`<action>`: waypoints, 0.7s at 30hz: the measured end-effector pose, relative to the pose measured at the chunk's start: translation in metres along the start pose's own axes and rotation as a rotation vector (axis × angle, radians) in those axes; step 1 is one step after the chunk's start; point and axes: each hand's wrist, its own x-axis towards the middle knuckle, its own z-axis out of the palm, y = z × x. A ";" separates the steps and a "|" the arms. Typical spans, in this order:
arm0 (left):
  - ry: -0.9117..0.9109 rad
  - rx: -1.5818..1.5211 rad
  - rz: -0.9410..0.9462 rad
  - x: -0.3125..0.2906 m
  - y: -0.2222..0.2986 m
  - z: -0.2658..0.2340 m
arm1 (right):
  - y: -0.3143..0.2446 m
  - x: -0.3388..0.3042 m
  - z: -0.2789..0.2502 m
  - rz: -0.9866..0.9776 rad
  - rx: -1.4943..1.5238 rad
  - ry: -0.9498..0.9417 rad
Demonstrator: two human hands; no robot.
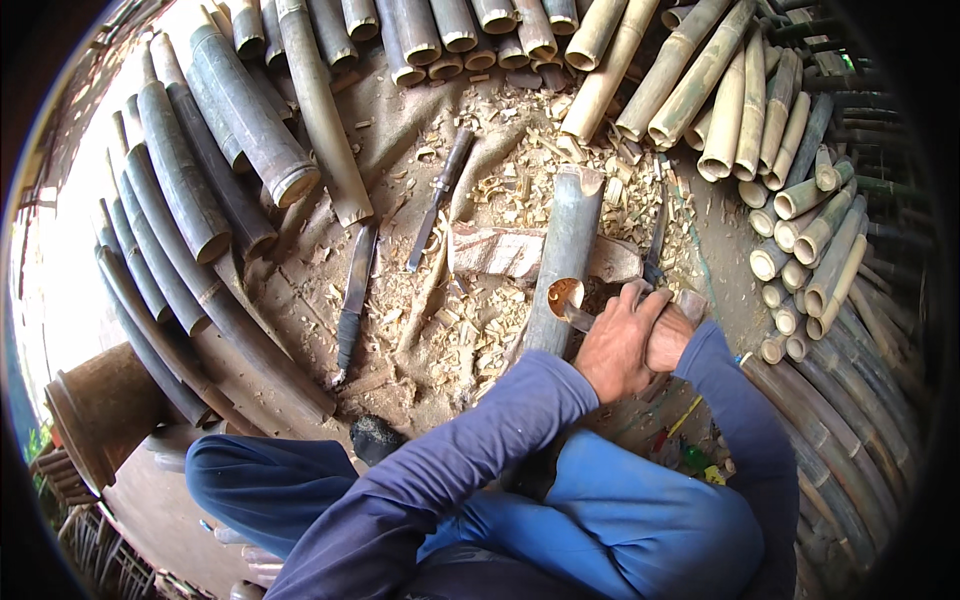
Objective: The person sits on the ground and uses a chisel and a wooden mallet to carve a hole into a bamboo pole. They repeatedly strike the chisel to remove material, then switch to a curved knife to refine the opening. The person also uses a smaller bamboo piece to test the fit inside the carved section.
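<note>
A grey-green bamboo tube (575, 225) lies just left of the hands, running away from the person, with a round, orange-brown opening facing up beside the knuckles. A bladed tool (578, 318) reaches from the hands to this opening, its metal end at the rim. The left hand (625, 345) and right hand (670, 338) are pressed together, fingers curled around the tool; how they share its handle is hidden.

The tube crosses over a rough wooden block (495, 251), which shows on both sides of it, ahead of the hands. Pale wood chips (505, 190) are scattered around the block, beyond and left of the hands. Farther left lie a knife (355, 290) with a dark wrapped handle and, beyond it, a narrow chisel-like tool (441, 200). A dark blade (658, 235) lies just beyond the hands.

Farthest out, more bamboo lengths (430, 35) line the far side, with others stacked right of the hands and spread well to their left, near a brown cylindrical container (105, 415).
</note>
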 end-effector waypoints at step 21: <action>1.175 0.032 0.029 -0.063 -0.033 -0.264 | -0.159 -0.010 0.038 0.651 1.750 0.899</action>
